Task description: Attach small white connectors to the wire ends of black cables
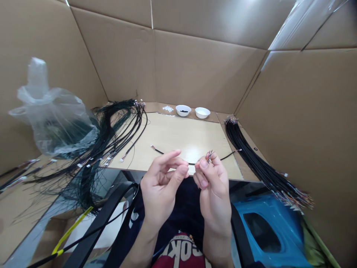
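My right hand [213,176] pinches a small bundle of thin coloured wires [209,156] between thumb and fingers, their ends sticking up. Just left of it, my left hand [163,182] has thumb and a fingertip pressed together, with the index finger raised; anything between them is too small to make out. Behind both hands a black cable [224,158] with a small connector at each end lies across the table [189,130]. Its middle is partly hidden by my hands.
Black cables with white connectors [134,137] and a clear plastic bag [61,123] are on the left. At the back stand a white bowl of black pieces [183,110], another white bowl [202,112] and white bits [167,108]. A thick cable bundle [248,152] lies right, above a blue stool [273,227].
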### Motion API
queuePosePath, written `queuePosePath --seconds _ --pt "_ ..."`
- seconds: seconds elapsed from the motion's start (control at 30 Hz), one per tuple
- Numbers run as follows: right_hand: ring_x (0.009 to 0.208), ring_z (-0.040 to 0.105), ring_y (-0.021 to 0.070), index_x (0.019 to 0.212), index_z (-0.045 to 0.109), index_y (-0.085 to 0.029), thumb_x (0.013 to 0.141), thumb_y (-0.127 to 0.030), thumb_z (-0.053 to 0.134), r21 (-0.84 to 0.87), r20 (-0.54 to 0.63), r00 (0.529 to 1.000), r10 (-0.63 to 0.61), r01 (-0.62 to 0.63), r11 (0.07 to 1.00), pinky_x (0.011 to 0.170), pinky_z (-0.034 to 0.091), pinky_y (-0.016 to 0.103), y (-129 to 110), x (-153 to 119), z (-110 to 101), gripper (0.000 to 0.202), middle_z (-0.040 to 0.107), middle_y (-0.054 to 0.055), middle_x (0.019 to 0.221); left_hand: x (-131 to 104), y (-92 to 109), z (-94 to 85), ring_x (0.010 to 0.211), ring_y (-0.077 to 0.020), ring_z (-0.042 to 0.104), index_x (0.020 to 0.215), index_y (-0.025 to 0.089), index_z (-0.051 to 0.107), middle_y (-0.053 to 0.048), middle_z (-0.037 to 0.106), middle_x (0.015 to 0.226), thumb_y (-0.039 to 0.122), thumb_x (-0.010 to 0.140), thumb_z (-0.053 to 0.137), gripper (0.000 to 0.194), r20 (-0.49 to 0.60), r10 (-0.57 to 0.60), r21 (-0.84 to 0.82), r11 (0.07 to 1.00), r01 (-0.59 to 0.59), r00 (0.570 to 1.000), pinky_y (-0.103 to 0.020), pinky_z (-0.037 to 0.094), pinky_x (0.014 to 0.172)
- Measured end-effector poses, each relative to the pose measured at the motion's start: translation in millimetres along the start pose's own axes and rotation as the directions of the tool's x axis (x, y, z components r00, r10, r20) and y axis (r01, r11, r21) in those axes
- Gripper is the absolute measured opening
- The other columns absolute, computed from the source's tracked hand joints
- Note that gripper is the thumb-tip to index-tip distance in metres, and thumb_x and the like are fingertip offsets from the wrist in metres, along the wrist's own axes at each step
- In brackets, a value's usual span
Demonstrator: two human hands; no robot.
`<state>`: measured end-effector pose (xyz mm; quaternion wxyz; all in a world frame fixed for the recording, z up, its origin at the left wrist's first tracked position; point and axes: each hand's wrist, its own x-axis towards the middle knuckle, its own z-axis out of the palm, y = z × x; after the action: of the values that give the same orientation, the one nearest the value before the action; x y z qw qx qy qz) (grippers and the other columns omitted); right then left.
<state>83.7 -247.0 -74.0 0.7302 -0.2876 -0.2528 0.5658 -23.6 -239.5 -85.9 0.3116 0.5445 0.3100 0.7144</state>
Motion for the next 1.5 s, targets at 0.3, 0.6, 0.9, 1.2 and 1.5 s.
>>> queuePosePath --seconds 0.3,0.6,0.9,1.2,1.5 --pt "0.051 0.037 0.0022 0.100 0.059 -0.019 0.084 -0.019 0.088 0.036 0.069 0.997 0.040 -0.042 0.998 0.049 0.034 0.011 0.7 0.3 -1.1 0.034 0.058 -0.008 0.069 3.9 5.8 -6.0 0.087 -0.0055 0.071 0.105 0.018 0.079 0.002 0.075 0.097 0.004 0.094 0.076 0.018 0.202 0.352 0.453 0.794 -0.406 0.914 -0.011 0.056 0.086" --pt "0.080 0.074 0.0097 0.113 0.065 -0.025 0.085 -0.009 0.086 -0.150 0.201 0.966 -0.164 0.196 0.969 0.075 0.060 0.017 -1.2 0.4 -8.4 0.039 0.080 -0.002 0.088 6.8 14.9 -13.1 0.083 -0.0064 0.070 0.097 0.020 0.076 0.003 0.073 0.093 0.005 0.097 0.072 0.015 0.229 0.167 0.410 0.877 -0.251 0.959 -0.012 0.054 0.079" --pt "0.064 0.073 0.0099 0.113 0.066 -0.027 0.082 -0.004 0.086 -0.257 0.205 0.920 -0.333 0.379 0.889 0.061 0.057 0.016 -1.4 -4.2 -8.7 0.044 0.081 -0.006 0.078 14.9 30.9 -19.5 0.070 -0.0055 0.065 0.088 0.026 0.080 0.006 0.072 0.082 0.010 0.095 0.074 0.019 0.247 -0.070 0.283 0.959 -0.003 0.967 -0.010 0.051 0.063" --pt "0.046 0.050 0.0052 0.101 0.060 -0.022 0.074 -0.015 0.091 -0.136 -0.032 0.977 -0.210 0.204 0.969 0.055 0.047 0.016 -10.6 0.3 -2.8 0.041 0.062 -0.011 0.057 19.3 25.4 -19.4 0.079 -0.0093 0.075 0.091 0.031 0.086 0.004 0.080 0.085 0.009 0.086 0.084 0.023 0.099 -0.096 0.077 0.993 0.088 0.991 -0.012 0.059 0.069" --pt "0.046 0.040 0.0034 0.100 0.058 -0.021 0.075 -0.019 0.092 0.003 -0.030 0.999 -0.036 0.036 0.999 0.048 0.032 0.011 -15.3 -0.5 0.5 0.042 0.049 -0.013 0.056 17.8 27.6 -2.8 0.079 -0.0084 0.072 0.099 0.027 0.083 0.005 0.079 0.089 0.003 0.088 0.083 0.026 0.209 0.104 0.224 0.963 -0.151 0.972 -0.016 0.058 0.074"
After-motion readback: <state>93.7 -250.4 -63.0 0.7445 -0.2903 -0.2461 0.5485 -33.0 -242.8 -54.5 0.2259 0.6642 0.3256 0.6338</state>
